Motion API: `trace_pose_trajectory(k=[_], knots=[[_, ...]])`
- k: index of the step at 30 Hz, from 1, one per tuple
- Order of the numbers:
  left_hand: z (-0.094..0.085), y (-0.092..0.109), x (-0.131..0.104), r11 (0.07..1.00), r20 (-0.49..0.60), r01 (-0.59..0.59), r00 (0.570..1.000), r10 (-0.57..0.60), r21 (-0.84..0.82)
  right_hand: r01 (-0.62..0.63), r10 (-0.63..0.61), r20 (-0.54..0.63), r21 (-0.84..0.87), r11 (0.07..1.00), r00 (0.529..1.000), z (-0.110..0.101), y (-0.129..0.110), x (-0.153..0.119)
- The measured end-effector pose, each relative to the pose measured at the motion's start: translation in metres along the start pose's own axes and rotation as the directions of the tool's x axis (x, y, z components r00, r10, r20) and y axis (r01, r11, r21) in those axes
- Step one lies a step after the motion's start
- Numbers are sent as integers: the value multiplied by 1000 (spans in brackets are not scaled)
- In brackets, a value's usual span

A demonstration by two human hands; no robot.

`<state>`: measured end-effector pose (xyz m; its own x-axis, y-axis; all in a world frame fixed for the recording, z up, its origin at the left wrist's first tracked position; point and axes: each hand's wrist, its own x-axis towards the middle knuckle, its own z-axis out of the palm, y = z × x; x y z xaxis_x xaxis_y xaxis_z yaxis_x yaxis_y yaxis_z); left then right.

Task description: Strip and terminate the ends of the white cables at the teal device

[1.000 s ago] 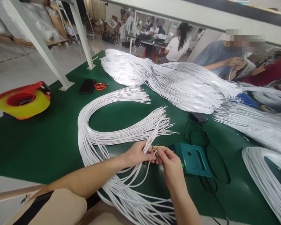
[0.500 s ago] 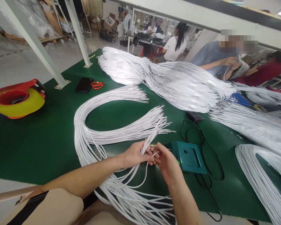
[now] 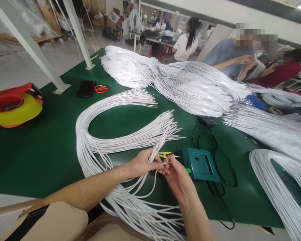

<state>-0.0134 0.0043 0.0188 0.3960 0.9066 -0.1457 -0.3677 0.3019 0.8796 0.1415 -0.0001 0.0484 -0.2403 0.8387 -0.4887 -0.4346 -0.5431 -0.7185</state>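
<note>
My left hand [image 3: 147,162] is closed around a small bunch of white cables [image 3: 160,142], whose ends point up and to the right. One cable crosses to my right hand [image 3: 174,170], where thumb and fingers pinch it near its end. Just beyond my fingertips a yellow clip [image 3: 165,154] sticks out from a teal device [image 3: 202,164] with a green light. A large curved bundle of white cables [image 3: 84,147] lies on the green table to the left and runs beneath my left forearm.
Farther back lies a big pile of white cables [image 3: 188,85]; another looped bundle [image 3: 262,170] is at right. A black power adapter [image 3: 207,121] trails its cord. Red-handled scissors [image 3: 101,89], a dark phone [image 3: 86,88] and a tape dispenser [image 3: 15,107] lie left. Coworkers sit beyond.
The view has shifted slightly. The yellow clip by the device shows more clearly now, with my right fingers just beneath it. Both hands keep their hold on the cables.
</note>
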Motion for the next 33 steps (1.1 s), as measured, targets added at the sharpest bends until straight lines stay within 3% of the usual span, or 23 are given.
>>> trace_pose_trajectory(k=[13, 22, 29, 33], knots=[[-6, -9, 4, 999, -11, 12, 1000, -12, 32, -63, 62, 11, 69, 996, 998, -9, 2, 0], [-9, -5, 2, 969, -52, -9, 998, 23, 247, -127, 125, 21, 123, 984, 992, -11, 1, -2], [-8, -4, 2, 976, -35, 10, 999, -3, 217, -192, 174, 98, 229, 954, 980, -16, 2, -1], [-8, -5, 2, 966, -31, -2, 999, 11, 260, -169, 156, 83, 187, 968, 984, -16, 3, -2]])
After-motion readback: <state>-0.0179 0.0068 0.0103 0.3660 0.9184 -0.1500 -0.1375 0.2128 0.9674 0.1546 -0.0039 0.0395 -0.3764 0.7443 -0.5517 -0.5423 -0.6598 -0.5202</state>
